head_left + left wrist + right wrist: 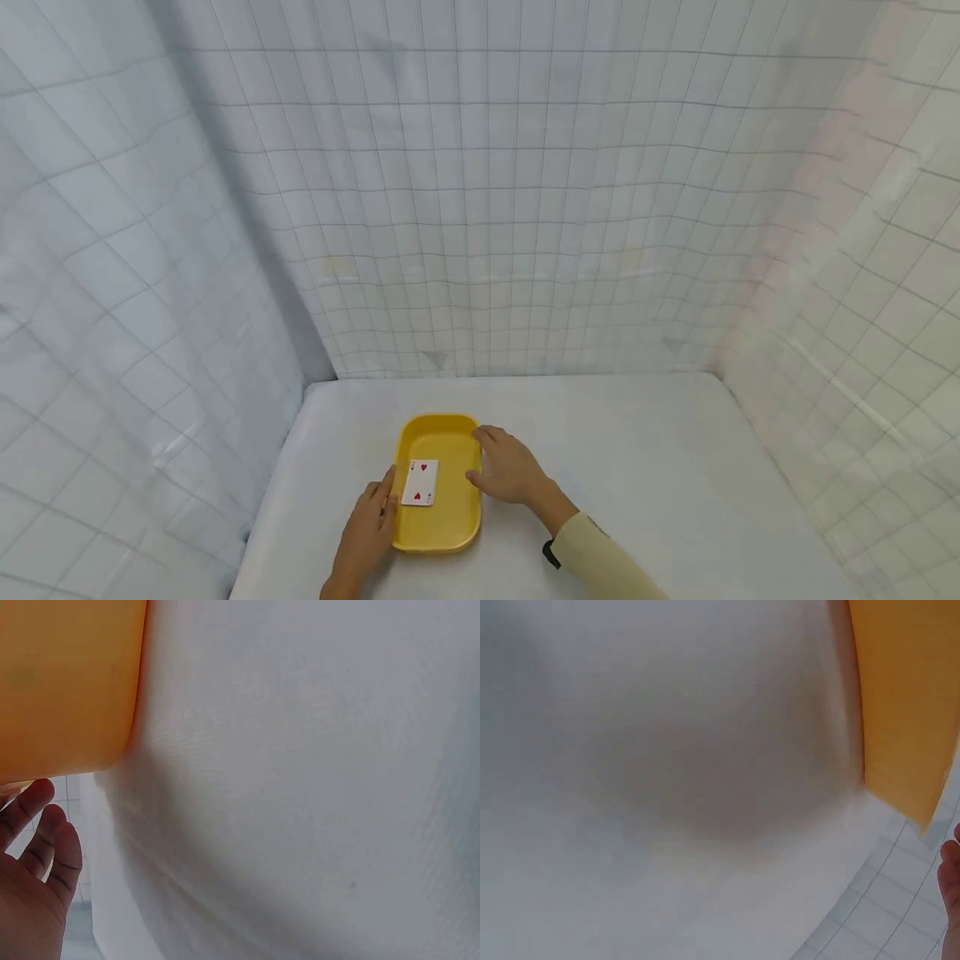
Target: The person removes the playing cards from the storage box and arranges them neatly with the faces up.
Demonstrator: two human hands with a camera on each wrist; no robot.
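A yellow tray (453,521) with rounded corners sits on the white table, and a playing card (420,482) with red hearts lies face up in its left half. At the tray's left rim is my left hand (366,529), its fingers reaching along the outer side. My right hand (510,468) is on the opposite side, thumb tip over the right rim and fingertips at the rim farther back. In the left wrist view, loosely bent fingers (64,859) show beside the orange-looking tray wall (67,690). The right wrist view catches only some fingertips (950,866) near the tray's corner.
White cloth covers the table (637,475), whose back edge meets a hanging white sheet (510,208) with a grid of lines. Similar sheets stand at left and right. A dark band (551,554) circles my right wrist below a beige sleeve (600,558).
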